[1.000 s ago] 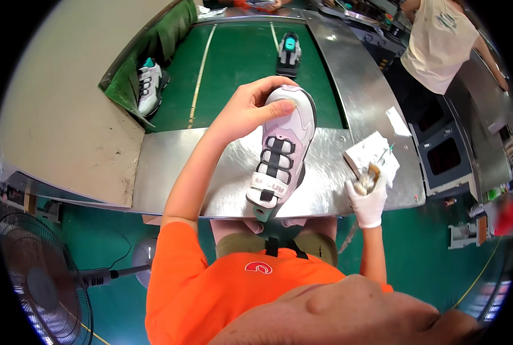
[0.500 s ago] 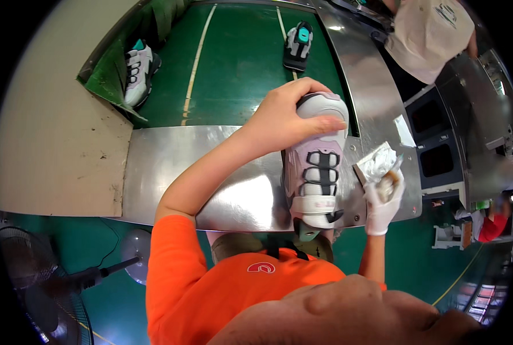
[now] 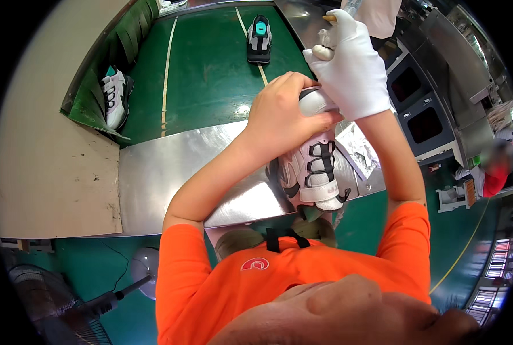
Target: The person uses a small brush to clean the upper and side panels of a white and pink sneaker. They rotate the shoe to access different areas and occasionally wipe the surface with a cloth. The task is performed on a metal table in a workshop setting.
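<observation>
A white, lilac and black sneaker [image 3: 318,167] is at the metal front edge of the bench, its toe away from me and its heel near my body. My bare left hand [image 3: 288,106] is closed over the toe, thumb across the top. My right hand [image 3: 354,72], in a white glove, is raised at the far right of the toe, its fingers closed. A slim translucent rod-like tool [image 3: 353,7] sticks up from its grip; a small whitish lump [image 3: 323,53] shows by the fingers. A crumpled white and silvery sheet [image 3: 357,150] lies right of the sneaker, partly hidden by my right wrist.
On the green belt [image 3: 204,75] another sneaker [image 3: 260,39] stands ahead, and one more [image 3: 117,99] is at the left by green flaps [image 3: 86,98]. A beige panel [image 3: 55,167] borders the left. A fan [image 3: 55,305] stands lower left. Other people are at the right.
My right hand has risen from the white sheet to beside the sneaker's toe with the tool. My left hand still grips the toe. The view has shifted a little.
</observation>
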`<action>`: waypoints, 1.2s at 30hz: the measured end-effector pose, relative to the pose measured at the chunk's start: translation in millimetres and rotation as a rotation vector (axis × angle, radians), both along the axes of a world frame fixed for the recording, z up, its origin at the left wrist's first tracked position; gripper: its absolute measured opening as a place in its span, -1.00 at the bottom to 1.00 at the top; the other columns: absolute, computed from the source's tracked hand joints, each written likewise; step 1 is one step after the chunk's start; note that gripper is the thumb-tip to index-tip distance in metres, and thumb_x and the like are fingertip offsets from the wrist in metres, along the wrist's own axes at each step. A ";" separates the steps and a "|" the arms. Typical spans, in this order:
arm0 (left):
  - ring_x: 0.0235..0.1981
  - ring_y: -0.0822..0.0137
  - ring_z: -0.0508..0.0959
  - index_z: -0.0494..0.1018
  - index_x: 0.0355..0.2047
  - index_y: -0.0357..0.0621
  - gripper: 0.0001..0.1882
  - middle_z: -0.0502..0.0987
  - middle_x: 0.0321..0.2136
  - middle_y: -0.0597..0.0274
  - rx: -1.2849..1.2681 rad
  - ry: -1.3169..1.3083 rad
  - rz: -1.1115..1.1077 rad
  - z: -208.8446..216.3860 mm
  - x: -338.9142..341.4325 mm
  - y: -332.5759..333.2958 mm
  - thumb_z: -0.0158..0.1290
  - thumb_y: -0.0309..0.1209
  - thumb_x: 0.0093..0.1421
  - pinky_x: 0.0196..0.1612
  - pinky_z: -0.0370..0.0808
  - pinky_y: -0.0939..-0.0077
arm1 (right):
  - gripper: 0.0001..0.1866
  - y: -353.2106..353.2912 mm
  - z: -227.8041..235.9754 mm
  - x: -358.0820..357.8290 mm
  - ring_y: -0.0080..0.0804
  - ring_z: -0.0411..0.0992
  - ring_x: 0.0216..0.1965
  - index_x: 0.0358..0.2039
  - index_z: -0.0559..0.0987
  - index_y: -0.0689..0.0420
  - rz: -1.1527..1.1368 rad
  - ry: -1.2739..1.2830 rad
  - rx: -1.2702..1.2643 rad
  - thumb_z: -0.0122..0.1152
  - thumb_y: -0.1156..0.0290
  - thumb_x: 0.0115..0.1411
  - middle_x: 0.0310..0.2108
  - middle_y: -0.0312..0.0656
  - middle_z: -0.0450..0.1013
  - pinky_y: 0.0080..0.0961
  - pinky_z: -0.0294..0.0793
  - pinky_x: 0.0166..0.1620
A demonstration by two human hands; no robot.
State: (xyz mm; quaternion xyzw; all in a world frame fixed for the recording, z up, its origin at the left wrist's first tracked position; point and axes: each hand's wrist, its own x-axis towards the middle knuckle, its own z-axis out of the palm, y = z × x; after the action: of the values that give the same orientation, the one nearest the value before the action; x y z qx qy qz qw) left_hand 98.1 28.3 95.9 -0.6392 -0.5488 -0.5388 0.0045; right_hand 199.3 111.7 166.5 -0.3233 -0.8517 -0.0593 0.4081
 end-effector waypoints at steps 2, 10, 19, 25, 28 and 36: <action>-0.29 0.20 0.58 0.49 -0.27 -0.26 -0.51 0.56 -0.32 0.10 -0.056 -0.033 -0.061 5.7 0.3 -8.2 0.36 -0.21 -0.12 -0.17 0.50 0.40 | -0.35 8.1 -4.0 7.7 -0.04 0.48 -0.20 0.05 0.36 0.03 -0.046 0.044 0.082 0.41 0.27 -0.06 -0.13 -0.06 0.41 -0.31 0.51 -0.16; -0.21 0.21 0.60 0.41 -0.09 -0.28 -0.37 0.57 -0.24 0.01 -0.383 -0.196 -0.097 3.6 -42.0 -0.8 0.27 -0.05 -0.02 -0.12 0.50 0.39 | -0.32 -16.4 -78.9 102.2 -0.51 0.39 -0.41 0.02 0.32 0.16 0.128 0.321 -0.362 0.46 0.47 -0.12 -0.30 -0.21 0.42 -0.57 0.45 -0.27; -0.33 0.37 0.56 0.51 -0.10 -0.30 -0.59 0.60 -0.33 0.10 0.060 -0.392 0.522 -49.7 -239.6 15.8 0.15 -0.22 0.17 -0.22 0.49 0.49 | -0.32 -35.1 -187.4 167.2 -0.38 0.50 -0.36 0.02 0.36 0.15 0.053 0.235 -0.566 0.46 0.45 -0.16 -0.33 -0.14 0.49 -0.50 0.50 -0.22; -0.29 0.12 0.60 0.35 0.03 -0.38 -0.50 0.52 -0.13 -0.03 -0.210 -0.957 0.788 -157.2 -374.2 -7.6 0.04 -0.20 0.26 -0.36 0.63 0.23 | -0.27 -31.8 -200.1 164.2 -0.29 0.52 -0.35 0.02 0.36 0.15 0.072 0.268 -0.589 0.50 0.37 -0.21 -0.34 -0.14 0.50 -0.45 0.51 -0.22; -0.30 -0.05 0.60 0.28 0.08 -0.42 -0.37 0.50 -0.11 -0.10 -0.245 -1.222 0.495 -168.4 -390.5 -23.4 0.05 -0.09 0.23 -0.32 0.66 0.07 | -0.23 -27.4 -198.7 173.2 -0.29 0.51 -0.34 0.05 0.35 0.13 0.021 0.261 -0.692 0.51 0.32 -0.22 -0.29 -0.13 0.50 -0.44 0.51 -0.21; -0.07 -0.06 0.57 0.35 0.16 -0.07 -0.25 0.55 -0.11 -0.17 -0.761 0.488 1.068 -44.3 -334.4 98.1 0.01 0.19 0.13 0.06 0.42 0.04 | -0.21 -24.6 -180.0 170.1 -0.16 0.51 -0.20 0.09 0.35 0.07 0.008 0.254 -0.841 0.50 0.24 -0.19 -0.20 -0.09 0.49 -0.35 0.51 -0.11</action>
State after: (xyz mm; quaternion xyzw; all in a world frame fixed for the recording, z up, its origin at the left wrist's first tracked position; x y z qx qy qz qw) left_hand -236.3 126.5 51.5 -0.3418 -0.9217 -0.0744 0.1676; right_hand 369.4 87.1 -13.5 -0.4627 -0.7460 0.3344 0.3429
